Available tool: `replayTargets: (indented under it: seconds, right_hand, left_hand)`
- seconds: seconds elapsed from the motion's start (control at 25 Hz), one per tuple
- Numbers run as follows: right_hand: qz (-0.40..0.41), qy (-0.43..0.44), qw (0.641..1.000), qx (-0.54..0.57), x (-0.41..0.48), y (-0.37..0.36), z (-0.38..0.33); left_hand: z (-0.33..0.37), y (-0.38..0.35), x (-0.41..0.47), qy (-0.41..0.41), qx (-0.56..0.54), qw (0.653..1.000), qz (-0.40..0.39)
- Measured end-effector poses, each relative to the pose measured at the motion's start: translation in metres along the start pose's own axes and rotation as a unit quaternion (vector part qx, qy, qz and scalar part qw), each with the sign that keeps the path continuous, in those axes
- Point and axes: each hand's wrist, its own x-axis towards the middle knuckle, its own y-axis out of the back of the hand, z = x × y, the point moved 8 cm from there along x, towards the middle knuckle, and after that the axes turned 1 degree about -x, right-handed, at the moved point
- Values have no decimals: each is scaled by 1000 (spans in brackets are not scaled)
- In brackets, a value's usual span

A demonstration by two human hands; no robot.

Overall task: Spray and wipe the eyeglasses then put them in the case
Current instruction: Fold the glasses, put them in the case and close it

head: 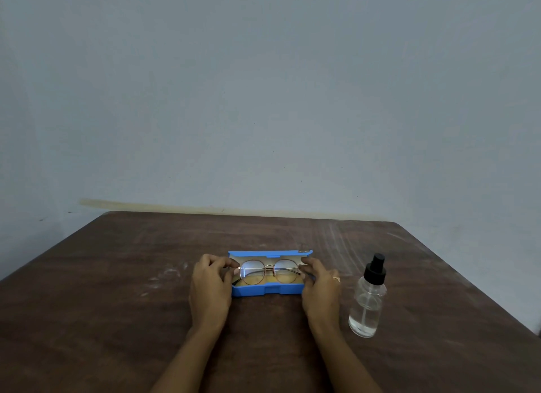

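A blue eyeglass case (268,290) lies open in the middle of the brown table, with a pale yellow lining. Round, thin-rimmed eyeglasses (269,271) sit in it, lenses facing me. My left hand (212,278) pinches the left end of the frame with thumb and fingers. On the other side, my right hand (317,281) holds the frame's right end; a ring shows on one finger. A clear spray bottle (368,299) with a black pump top stands upright to the right of my right hand, apart from it. No wiping cloth is visible.
The wooden table (117,305) has white smudges left of the case and near its far right corner. A plain grey-blue wall stands right behind the table's far edge. The table's right edge runs diagonally close to the bottle.
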Motion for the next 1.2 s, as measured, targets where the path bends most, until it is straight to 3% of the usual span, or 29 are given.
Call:
replayTargets:
  seconds: [0.68,0.92,1.12,1.2]
  right_hand:
    - [-50,76,983,-158,-14,8,-18]
    - [-42,80,989,-117,-15,9,-17]
    - [82,100,991,16,-18,31,-23]
    - [70,110,990,46,-19,30,-27]
  left_hand:
    - [0,-1,-2,-14,-29,999,-11]
    - [-4,0,-3,18,-71,997,3]
    - [-8,-3,-1,18,-74,997,-14]
    - [-3,-6,-1,4,-55,998,-34]
